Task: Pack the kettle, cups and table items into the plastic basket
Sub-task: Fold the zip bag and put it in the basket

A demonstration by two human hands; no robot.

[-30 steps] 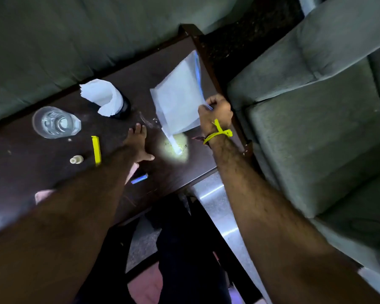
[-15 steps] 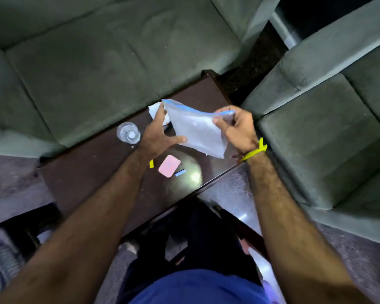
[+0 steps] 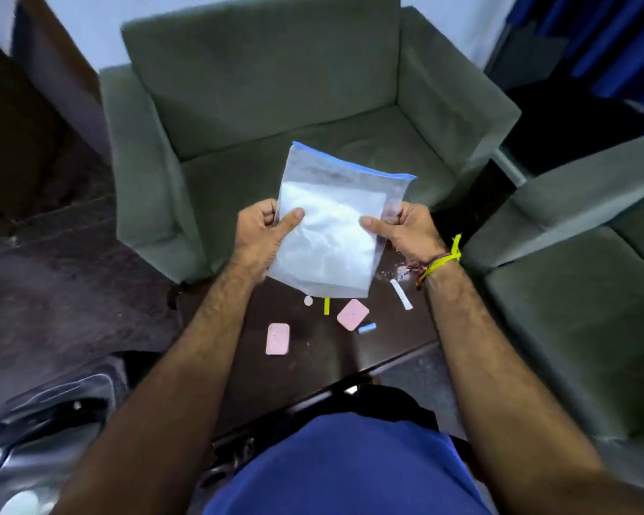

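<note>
Dark glossy coffee table (image 3: 406, 328) sits low between a green armchair (image 3: 276, 105) on the far side and a second green seat (image 3: 580, 284) at right. Both hands hold a clear zip bag (image 3: 331, 232) with a blue seal strip up above the table: left hand (image 3: 263, 236) pinches its left edge, thumb pressed on the front face, and right hand (image 3: 402, 226) does the same on the right edge. Bag looks to have white paper or similar inside, can't tell exactly what. No basket, kettle or cups clearly in view; shiny dark object at near left (image 3: 34, 433) is too blurred to call. My read: bag is mid-carry toward packing. Keep the sealed edge up, grip both sides evenly so contents don't slump, check the zip is fully closed before dropping it in. Left on the table: two pink rounded pads (image 3: 277, 339) (image 3: 353, 314), yellow strip (image 3: 327, 305), small blue piece (image 3: 367, 328), white stick (image 3: 401, 294), small white round bit (image 3: 308, 300), plus some crumbs or debris near the right wrist. Those small bits need a sweep afterwards. Yellow band (image 3: 445, 260) on the right wrist.
</note>
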